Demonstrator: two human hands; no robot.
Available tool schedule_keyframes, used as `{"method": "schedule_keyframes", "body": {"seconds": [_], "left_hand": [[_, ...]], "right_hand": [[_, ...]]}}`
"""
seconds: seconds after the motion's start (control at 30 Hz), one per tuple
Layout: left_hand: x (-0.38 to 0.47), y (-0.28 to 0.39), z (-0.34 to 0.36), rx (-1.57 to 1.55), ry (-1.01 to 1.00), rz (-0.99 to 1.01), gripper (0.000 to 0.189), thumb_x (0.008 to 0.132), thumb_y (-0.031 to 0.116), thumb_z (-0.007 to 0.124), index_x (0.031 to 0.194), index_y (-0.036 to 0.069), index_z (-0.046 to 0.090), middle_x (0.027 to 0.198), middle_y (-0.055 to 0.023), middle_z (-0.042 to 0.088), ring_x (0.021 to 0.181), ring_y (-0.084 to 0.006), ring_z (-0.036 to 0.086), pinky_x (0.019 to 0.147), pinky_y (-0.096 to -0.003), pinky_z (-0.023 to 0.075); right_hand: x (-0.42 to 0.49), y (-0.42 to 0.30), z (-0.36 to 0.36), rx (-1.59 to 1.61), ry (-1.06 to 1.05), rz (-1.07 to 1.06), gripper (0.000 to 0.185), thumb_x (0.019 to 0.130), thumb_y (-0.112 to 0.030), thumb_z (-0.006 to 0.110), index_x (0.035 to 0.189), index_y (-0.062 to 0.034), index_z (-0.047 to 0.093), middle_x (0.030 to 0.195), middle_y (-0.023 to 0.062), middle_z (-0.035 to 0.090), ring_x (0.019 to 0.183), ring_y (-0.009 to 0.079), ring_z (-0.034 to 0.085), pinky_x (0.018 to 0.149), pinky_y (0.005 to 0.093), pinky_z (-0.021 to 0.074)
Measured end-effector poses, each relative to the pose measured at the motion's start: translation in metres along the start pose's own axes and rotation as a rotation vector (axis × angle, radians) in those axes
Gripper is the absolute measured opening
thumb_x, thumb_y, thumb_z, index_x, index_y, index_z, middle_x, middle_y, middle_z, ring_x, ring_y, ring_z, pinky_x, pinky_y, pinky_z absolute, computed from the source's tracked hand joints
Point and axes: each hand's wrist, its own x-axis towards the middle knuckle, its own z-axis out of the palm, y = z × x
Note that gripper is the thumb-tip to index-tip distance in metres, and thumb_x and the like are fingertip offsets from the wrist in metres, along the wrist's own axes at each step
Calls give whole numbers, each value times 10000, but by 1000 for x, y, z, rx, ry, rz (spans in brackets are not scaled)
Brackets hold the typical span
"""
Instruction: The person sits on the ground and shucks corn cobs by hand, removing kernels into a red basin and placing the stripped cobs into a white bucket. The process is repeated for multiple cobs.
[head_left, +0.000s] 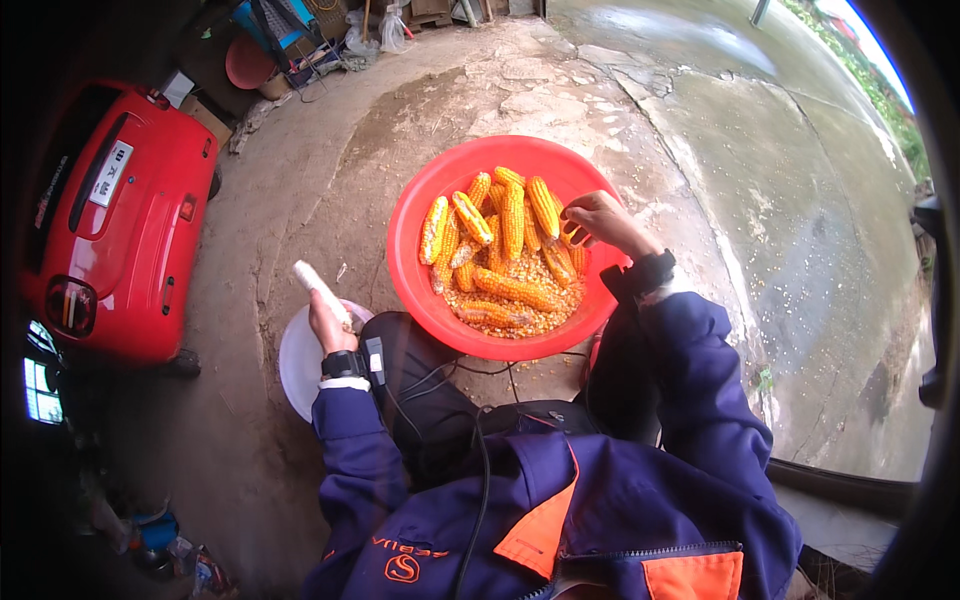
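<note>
A stripped, pale corn cob (313, 280) points up and away from my left hand (328, 324), which grips its lower end above a white plastic tub (300, 375) beside my left knee. In front of me sits a red plastic basin (411, 289) holding several yellow ears of corn (513, 221). Some ears have patches of kernels gone. Loose kernels (495, 328) cover the basin's near side. Over the right part of the basin is my right hand (606, 222), its fingers bent and slightly apart near the upper right ears. Nothing shows in its grasp.
A red car (135, 232) is parked at the left. Cables (435, 375) run across my lap and below the basin. Kernels dot the concrete floor (712, 247) on the right. A blue chair (281, 22) and a reddish round basin (250, 63) stand at the far left.
</note>
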Motion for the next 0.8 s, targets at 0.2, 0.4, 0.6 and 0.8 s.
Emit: {"method": "schedule_keyframes", "body": {"seconds": [0.2,0.4,0.6,0.8], "left_hand": [[47,-47,-91,-229,263,-188,425,849,316,514,1138,19,423,979,-101,517,837,-237,541,643,-347,509],[32,-48,-85,-15,267,-189,566,794,324,558,1221,-11,397,1215,-152,458,1105,-298,442,931,-422,342],[3,-16,-33,-58,73,-134,573,810,337,547,1288,60,392,1326,-133,376,1266,-266,288,1035,-384,193],[-40,14,33,-81,-218,-86,338,849,218,511,1146,56,515,1062,-75,568,992,-169,510,868,-295,371]], "right_hand": [[46,91,28,-543,-87,149,200,798,-177,508,865,-16,605,749,147,625,731,283,626,583,372,497],[95,154,67,-981,-294,173,252,748,-184,499,882,-43,660,938,175,630,889,340,605,742,404,487],[96,153,89,-790,-105,355,324,770,-333,555,876,-53,676,843,136,649,799,270,627,628,358,484],[56,100,84,-633,-354,410,296,819,-352,539,902,-89,649,854,119,621,798,221,586,676,352,471]]}}
